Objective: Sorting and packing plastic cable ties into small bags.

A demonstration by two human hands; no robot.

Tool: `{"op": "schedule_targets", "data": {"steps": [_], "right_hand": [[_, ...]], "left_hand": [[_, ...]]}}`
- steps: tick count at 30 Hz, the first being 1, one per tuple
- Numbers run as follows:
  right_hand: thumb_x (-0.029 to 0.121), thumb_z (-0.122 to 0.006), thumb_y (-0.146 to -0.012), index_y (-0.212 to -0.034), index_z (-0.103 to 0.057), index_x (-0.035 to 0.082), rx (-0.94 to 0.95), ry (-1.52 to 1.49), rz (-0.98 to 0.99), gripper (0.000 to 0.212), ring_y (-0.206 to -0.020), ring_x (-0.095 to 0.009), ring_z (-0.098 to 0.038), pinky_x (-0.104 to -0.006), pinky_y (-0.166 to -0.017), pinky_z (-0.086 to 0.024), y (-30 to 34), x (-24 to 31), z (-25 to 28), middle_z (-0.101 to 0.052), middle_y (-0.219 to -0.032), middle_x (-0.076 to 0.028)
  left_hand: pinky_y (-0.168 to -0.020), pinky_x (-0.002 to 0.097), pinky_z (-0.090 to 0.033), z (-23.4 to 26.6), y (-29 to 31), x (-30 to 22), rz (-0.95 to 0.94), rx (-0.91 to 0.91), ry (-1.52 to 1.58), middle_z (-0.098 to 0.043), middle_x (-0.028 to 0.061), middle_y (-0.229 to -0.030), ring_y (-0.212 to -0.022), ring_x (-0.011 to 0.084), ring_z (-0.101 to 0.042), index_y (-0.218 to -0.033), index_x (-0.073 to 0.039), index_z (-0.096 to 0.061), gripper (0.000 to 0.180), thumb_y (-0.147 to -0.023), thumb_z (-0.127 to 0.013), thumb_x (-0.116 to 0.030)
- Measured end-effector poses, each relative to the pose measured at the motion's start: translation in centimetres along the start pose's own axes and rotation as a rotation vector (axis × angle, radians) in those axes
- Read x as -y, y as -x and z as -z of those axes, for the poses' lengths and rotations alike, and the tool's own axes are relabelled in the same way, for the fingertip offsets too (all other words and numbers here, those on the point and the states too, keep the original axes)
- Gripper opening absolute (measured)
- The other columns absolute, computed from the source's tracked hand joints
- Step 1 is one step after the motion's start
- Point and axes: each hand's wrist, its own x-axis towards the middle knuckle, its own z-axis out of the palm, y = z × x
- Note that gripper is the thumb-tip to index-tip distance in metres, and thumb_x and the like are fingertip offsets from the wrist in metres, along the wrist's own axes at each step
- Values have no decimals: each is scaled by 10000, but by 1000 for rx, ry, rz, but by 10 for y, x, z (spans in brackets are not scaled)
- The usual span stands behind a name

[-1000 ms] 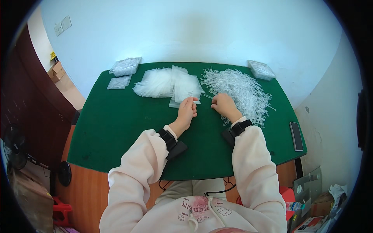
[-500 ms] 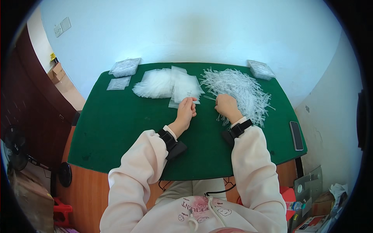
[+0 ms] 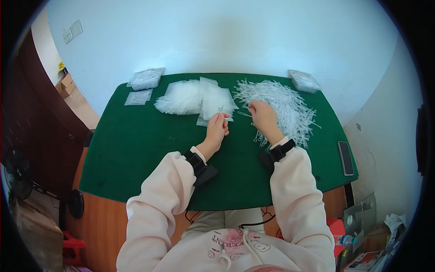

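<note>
My left hand [image 3: 217, 128] pinches a small clear plastic bag [image 3: 218, 105] at the near edge of a loose pile of such bags [image 3: 183, 96] on the green table [image 3: 136, 145]. A heap of thin clear plastic sticks [image 3: 283, 102] lies to the right. My right hand [image 3: 263, 117] rests on that heap with its fingers curled into the sticks. Whether it holds any of them is hidden by the hand.
Two packs of clear bags [image 3: 145, 78] lie at the table's far left, a third pack [image 3: 303, 80] at the far right. A dark phone [image 3: 345, 157] lies near the right edge. A wooden cabinet [image 3: 36, 131] stands on the left, a fan [image 3: 18, 174] beside it.
My right hand has moved a little farther up into the heap of sticks. My left hand has stayed at the bags.
</note>
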Motion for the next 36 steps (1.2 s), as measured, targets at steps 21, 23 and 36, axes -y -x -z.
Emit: {"op": "schedule_targets", "data": {"steps": [21, 23, 36], "right_hand": [[29, -538, -780, -823, -566, -12, 227, -724, 40, 66, -612, -183, -559, -284, -567, -446, 1, 28, 2, -548, -737, -101], [77, -578, -758, -821, -577, 8, 139, -467, 54, 94, -664, -232, -569, -323, -600, -452, -2, 17, -1, -560, -755, -115], [143, -568, -729, -743, -602, 59, 389, 134, -69, 92, -731, -319, -560, -399, -650, -451, 6, -35, -19, -585, -723, -127]], "left_hand": [[-501, 191, -306, -5, 9, -4, 142, 290, -70, -409, -27, -678, -545, 49, -351, -936, -71, -477, 216, -929, -365, -256], [-486, 187, -289, -2, 6, -2, 123, 219, -78, -397, -31, -672, -533, 45, -329, -933, -70, -476, 212, -928, -370, -253], [-446, 177, -263, 0, -1, 4, 8, 5, -98, -370, -43, -655, -510, 31, -303, -898, -52, -485, 214, -922, -388, -242]]}}
